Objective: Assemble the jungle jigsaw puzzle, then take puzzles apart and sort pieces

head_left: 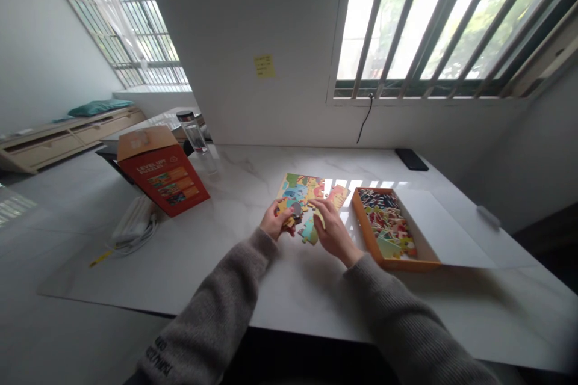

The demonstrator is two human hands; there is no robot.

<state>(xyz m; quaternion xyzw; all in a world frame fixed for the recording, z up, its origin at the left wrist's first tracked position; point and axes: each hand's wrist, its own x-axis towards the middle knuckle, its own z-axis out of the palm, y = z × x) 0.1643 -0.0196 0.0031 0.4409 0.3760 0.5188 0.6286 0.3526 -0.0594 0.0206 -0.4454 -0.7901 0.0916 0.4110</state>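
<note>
A partly joined, colourful jigsaw puzzle (295, 187) lies flat on the white marbled table. My left hand (273, 221) is closed around several loose puzzle pieces (292, 222) at the puzzle's near left edge; one shows its grey back. Over the puzzle's near right part reaches my right hand (332, 228), palm down, its fingers stretched and slightly apart. Beneath and beside those fingers is a greenish joined section (309, 232). Whether the right fingertips touch the puzzle I cannot tell. An orange-pink section (338, 195) juts out at the right, tilted against the rest.
Right of the puzzle stands an open orange box (371, 234) of sorted pieces, with a white panel (440, 228) beside it. At the back right lies a black phone (411, 159). On the left are a red puzzle carton (165, 177), a glass bottle (193, 134) and a white power strip (134, 221).
</note>
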